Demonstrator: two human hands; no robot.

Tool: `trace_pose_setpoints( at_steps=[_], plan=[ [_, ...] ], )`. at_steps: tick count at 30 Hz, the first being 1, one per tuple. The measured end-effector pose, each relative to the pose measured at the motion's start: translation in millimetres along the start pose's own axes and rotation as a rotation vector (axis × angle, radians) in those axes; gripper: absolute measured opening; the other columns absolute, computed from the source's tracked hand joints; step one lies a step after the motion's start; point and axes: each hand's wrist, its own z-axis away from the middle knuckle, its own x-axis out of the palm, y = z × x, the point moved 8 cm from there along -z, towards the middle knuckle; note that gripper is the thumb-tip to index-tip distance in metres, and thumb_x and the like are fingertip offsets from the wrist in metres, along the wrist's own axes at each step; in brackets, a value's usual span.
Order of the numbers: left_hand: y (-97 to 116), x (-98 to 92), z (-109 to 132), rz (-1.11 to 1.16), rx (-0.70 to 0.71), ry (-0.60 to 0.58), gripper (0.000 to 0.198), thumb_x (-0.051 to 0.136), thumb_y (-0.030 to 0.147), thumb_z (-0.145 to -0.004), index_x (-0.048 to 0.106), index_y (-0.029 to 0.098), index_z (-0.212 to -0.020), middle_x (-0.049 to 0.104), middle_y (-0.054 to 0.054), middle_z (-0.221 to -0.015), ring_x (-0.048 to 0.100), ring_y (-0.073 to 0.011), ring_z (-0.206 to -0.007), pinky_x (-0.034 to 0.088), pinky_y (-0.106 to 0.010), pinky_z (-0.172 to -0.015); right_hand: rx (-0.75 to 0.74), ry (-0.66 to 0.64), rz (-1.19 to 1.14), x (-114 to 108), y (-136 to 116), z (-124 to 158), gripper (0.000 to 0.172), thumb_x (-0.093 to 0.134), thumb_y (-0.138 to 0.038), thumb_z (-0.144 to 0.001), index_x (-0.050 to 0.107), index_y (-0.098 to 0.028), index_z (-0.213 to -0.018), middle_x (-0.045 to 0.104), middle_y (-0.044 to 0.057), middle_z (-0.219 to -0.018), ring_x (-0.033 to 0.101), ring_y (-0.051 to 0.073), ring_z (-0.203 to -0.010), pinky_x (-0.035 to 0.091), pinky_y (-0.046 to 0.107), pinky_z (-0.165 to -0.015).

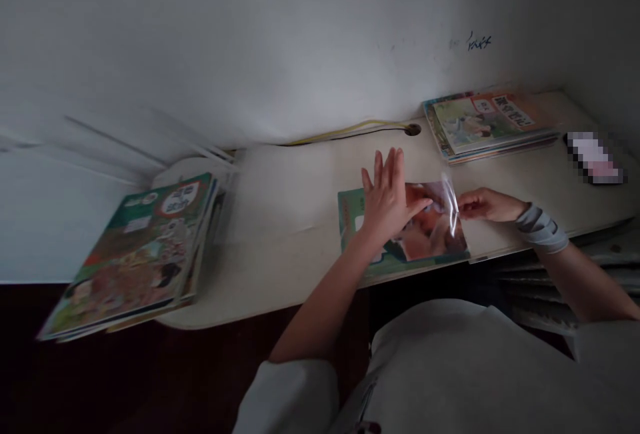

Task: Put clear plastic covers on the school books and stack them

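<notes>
Book (430, 241) between three and four o'clock on the tabletop (260, 274); left hand (387, 191) splayed over it, right hand (493, 206) seemingly pinching clear film (451, 204) at its three-o'clock edge. Uneven tugging could crease it.

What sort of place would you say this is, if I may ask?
Probably a study corner, perhaps at home: a desk stands against a wall, with the left stack and right stack both topped by illustrated books.
</notes>
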Motion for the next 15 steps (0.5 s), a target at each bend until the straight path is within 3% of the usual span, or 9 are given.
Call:
trace_pose_setpoints(
  at_steps=[5,11,15],
  plan=[
    [14,4.8,-31,0.066,0.092,-0.120,0.097,0.068,0.048,-0.077,0.011,0.019,-0.151,0.056,-0.017,-0.128,0.046,-0.0316,-0.127,0.016,-0.058,-0.113,-0.092,0.084,0.107,6,-5,10,0.033,0.061,-0.049,-0.080,0.073,-0.018,-0.080,0.067,0.002,-0.077,0.061,0.016,-0.072,0.047,0.031,-0.071],
    [12,6.6,-45,0.139,0.164,-0.164,0.102,0.072,0.055,-0.070,0.017,0.021,-0.148,0.048,-0.018,-0.137,0.040,-0.0336,-0.130,0.020,-0.058,-0.110,-0.195,0.045,0.156,10,-13,7,0.038,0.058,-0.051,-0.084,0.071,-0.016,-0.080,0.065,0.002,-0.073,0.059,0.014,-0.068,0.045,0.027,-0.066],
    [3,6.5,-50,0.253,0.151,-0.178,0.077,0.072,0.046,-0.074,0.036,0.020,-0.138,0.063,-0.005,-0.100,0.060,-0.0208,-0.097,0.038,-0.044,-0.099,-0.315,0.093,0.347,21,-22,11,0.042,0.047,-0.046,-0.092,0.066,-0.015,-0.071,0.061,0.003,-0.073,0.056,0.012,-0.066,0.043,0.025,-0.063]
  ],
)
